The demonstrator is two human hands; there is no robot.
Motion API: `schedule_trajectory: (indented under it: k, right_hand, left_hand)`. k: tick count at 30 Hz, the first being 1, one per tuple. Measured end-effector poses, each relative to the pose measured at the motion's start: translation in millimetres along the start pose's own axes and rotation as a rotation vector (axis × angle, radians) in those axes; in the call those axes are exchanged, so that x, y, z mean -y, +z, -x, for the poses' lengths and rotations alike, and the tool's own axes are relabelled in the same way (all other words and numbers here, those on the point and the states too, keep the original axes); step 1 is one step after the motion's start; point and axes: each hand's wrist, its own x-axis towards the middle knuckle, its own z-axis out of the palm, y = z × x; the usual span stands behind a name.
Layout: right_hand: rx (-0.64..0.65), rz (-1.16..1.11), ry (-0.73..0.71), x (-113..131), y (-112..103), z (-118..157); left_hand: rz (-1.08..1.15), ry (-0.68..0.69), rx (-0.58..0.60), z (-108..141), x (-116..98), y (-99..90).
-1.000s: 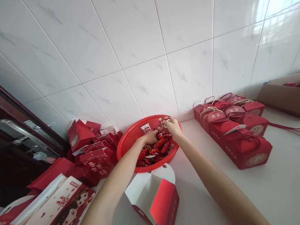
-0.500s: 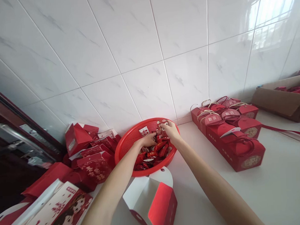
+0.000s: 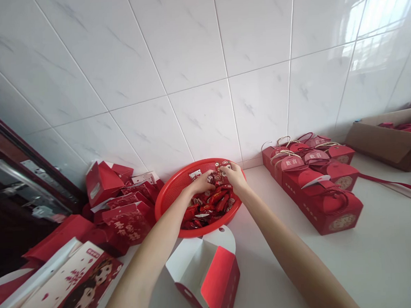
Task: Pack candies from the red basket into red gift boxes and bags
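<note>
A red plastic basket [image 3: 166,192] with perforated sides holds a heap of red-wrapped candies [image 3: 208,208]. Over its far right part, my right hand [image 3: 236,176] pinches a dark red packet [image 3: 222,164] printed with pale round patterns. My left hand [image 3: 200,183] is beside it, fingers closed on a small dark-wrapped candy [image 3: 211,178]. Just in front of the basket stands an open red gift box [image 3: 220,278] with a white inside, its flaps raised; no hand touches it.
Closed red gift boxes [image 3: 325,203] with cord handles stand in rows on the right. A cardboard carton [image 3: 382,141] is farther right, near a red ribbon [image 3: 390,177]. Unfilled-looking folded red boxes [image 3: 126,221] pile up at left, beside a dark door. A tiled wall rises behind.
My left hand has lifted from the candy heap with a small candy and moved up towards the packet. My right hand stays nearly in place, holding the packet.
</note>
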Motion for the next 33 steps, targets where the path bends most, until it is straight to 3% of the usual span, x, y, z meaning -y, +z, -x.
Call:
schedule_trajectory:
  k: [9,18,25,33]
  right_hand:
    - [0.01,-0.002,0.016,7,0,6]
    - [0.017,0.006,0.033,10,-1,8]
    - [0.018,0.022,0.013,9,-1,9]
    - [0.03,0.033,0.007,10,-2,10]
  left_hand:
    - [-0.056,-0.076,-0.196,-1,0,-10.9]
    - [-0.071,-0.104,-0.24,-3,-2,-8.8]
    - [0.084,-0.176,-0.119,2,-8,-9.1]
    - [-0.021,-0.136,-0.043,5,-7,-11.8]
